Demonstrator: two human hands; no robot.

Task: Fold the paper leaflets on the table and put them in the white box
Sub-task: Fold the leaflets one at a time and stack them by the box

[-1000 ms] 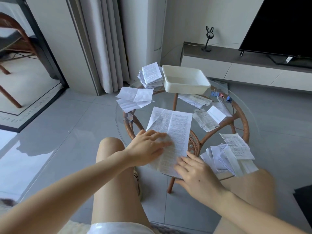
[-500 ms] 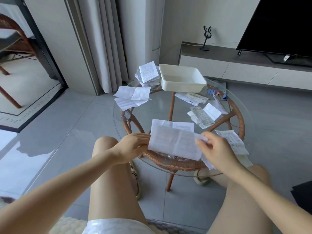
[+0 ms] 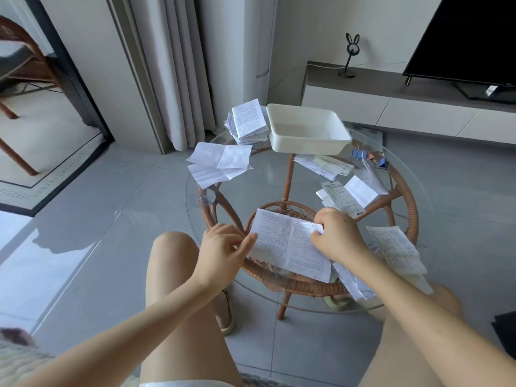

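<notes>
Leaflet [image 3: 287, 244], earlier aloft, now flat on table [image 3: 265, 174]; left hand [image 3: 223, 250] and right hand [image 3: 337, 236] in pinch on its edges.

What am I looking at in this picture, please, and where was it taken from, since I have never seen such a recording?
There is no machine here. A person works with bare hands, and one wide-angle camera worn on the head looks forward and down, so both arms enter from the bottom. The left hand and right hand each grip an edge of a printed leaflet over the near part of the round glass table. At the far side stands the white box, with nothing visible inside, and left of it a stack of folded leaflets. More loose leaflets lie at the right, and binder clips lie right of the box.
</notes>
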